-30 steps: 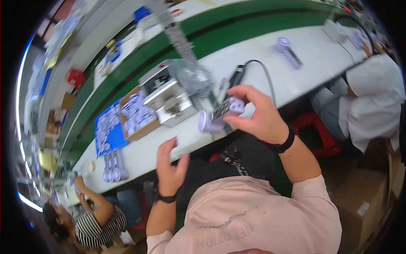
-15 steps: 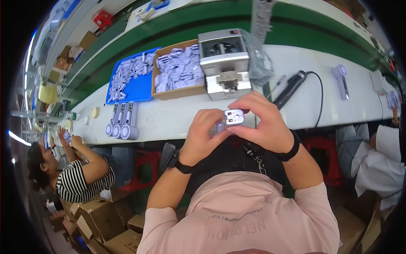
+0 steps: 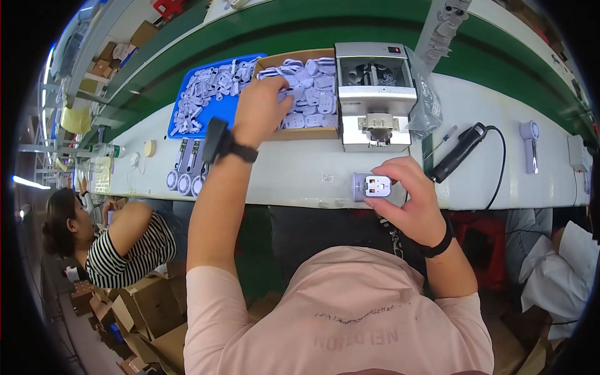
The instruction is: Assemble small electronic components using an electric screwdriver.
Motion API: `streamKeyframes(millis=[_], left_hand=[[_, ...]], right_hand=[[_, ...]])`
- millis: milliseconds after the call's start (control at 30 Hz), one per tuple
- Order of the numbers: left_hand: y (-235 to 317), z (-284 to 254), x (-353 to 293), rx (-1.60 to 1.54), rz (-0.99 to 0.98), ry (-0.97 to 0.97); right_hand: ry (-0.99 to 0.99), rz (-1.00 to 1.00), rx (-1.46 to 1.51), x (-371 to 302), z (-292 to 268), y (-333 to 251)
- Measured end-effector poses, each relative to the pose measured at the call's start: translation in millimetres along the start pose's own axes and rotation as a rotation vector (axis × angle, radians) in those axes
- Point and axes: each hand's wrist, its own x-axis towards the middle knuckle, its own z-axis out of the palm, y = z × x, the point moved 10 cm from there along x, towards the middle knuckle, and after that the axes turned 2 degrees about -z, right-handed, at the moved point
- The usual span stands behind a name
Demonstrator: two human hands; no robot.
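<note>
My left hand (image 3: 257,111) reaches over the left side of a cardboard box (image 3: 306,133) full of pale lavender plastic parts (image 3: 317,99). Its thumb and forefinger are apart above the parts; the other fingers are partly hidden. By the table's front edge, my right hand (image 3: 414,199) grips a lavender plastic housing (image 3: 377,186) between thumb and fingers. The housing's end facing me shows a white face with dark slots and two orange-brown spots. Left of the box, a blue tray (image 3: 219,115) bears a heap of smaller lavender pieces (image 3: 209,84).
A silver machine (image 3: 375,100) stands right of the box, with a clear plastic bag (image 3: 428,109) beside it. Farther right lie a corded black power screwdriver (image 3: 459,153) and a lavender handheld unit (image 3: 530,145). Similar units (image 3: 185,181) lie near my left forearm. A person (image 3: 131,250) sits at left.
My left hand has let go of the housing and moved up and left to the box of parts. My right hand keeps the housing, lower and farther right in view. The view has shifted.
</note>
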Motion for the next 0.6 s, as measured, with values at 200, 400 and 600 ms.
streamKeyframes(millis=[200,400,600], left_hand=[[-16.3,58.6,25.0,0.172,-0.072,-0.224],[3.9,-0.2,-13.7,-0.405,-0.251,-0.034],[96.2,-34.8,-114.9,-0.91,-0.222,0.013]], right_hand=[[0.024,-0.002,-0.018,-1.0,-1.9,0.9],[0.003,0.013,-0.007,-1.1,-5.5,6.1],[-0.016,0.01,-0.005,1.6,-2.2,7.8]])
